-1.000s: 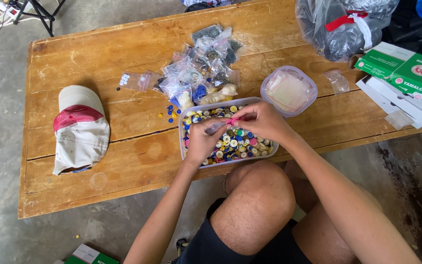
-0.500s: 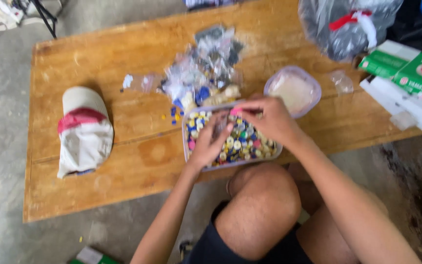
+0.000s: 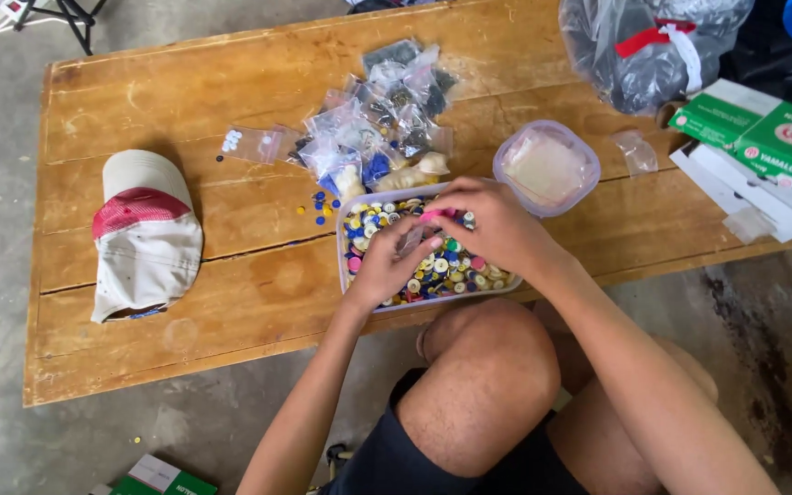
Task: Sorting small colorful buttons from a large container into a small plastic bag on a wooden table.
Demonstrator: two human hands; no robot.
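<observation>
A clear plastic tub [image 3: 345, 266] full of several coloured buttons [image 3: 451, 266] sits at the near edge of a low wooden table [image 3: 231, 302]. Both my hands are over it. My left hand [image 3: 387, 270] holds a small clear plastic bag [image 3: 412, 240] by its mouth. My right hand [image 3: 488, 225] pinches a pink button [image 3: 437, 214] right at the bag's opening. Behind the tub lies a heap of small clear bags [image 3: 378, 124] filled with sorted buttons.
A round lidded plastic container [image 3: 546, 168] stands right of the tub. A white and red cap [image 3: 144, 229] lies at the table's left. Loose blue and yellow buttons [image 3: 320, 203], a knotted grey plastic sack [image 3: 643, 46] and green and white boxes [image 3: 763, 137] are also nearby.
My hands have stayed over the tub; the right hand's fingers now hold a pink button at the small bag. The camera view shifted slightly.
</observation>
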